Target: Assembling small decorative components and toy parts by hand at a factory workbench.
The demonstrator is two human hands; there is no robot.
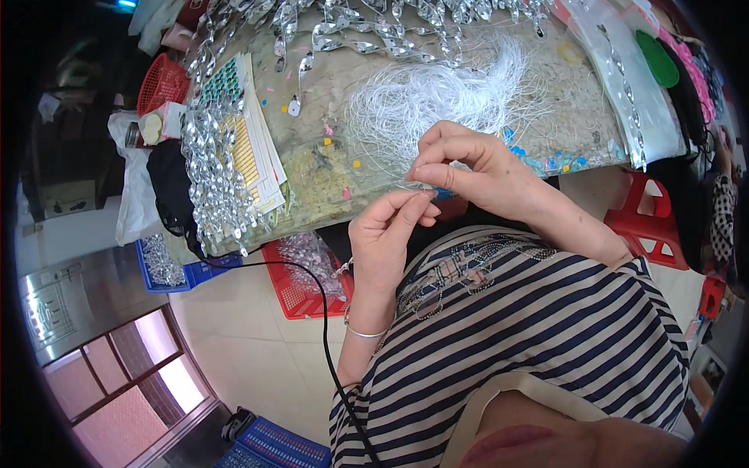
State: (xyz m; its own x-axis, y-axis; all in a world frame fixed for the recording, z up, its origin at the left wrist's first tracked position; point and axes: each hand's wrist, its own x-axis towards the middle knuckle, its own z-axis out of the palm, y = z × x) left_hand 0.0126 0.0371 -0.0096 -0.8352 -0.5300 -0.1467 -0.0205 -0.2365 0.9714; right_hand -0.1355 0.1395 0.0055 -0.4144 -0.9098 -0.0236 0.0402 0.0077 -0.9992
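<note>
My left hand is closed in a pinch, thumb against forefinger, just in front of the table's near edge. Close beside it, my right hand pinches too, with its thumb and fingertips together. A thin whitish thread runs between the two sets of fingertips; its exact ends are too fine to make out. Beyond my hands a loose, tangled heap of shiny white thread lies on the table. Strands from the heap reach toward my fingers.
Twisted silver strips cover the table's far side, and more silver strips hang over its left edge beside printed sheets. A red basket stands far left. A black cable crosses by my left arm. A red stool is at right.
</note>
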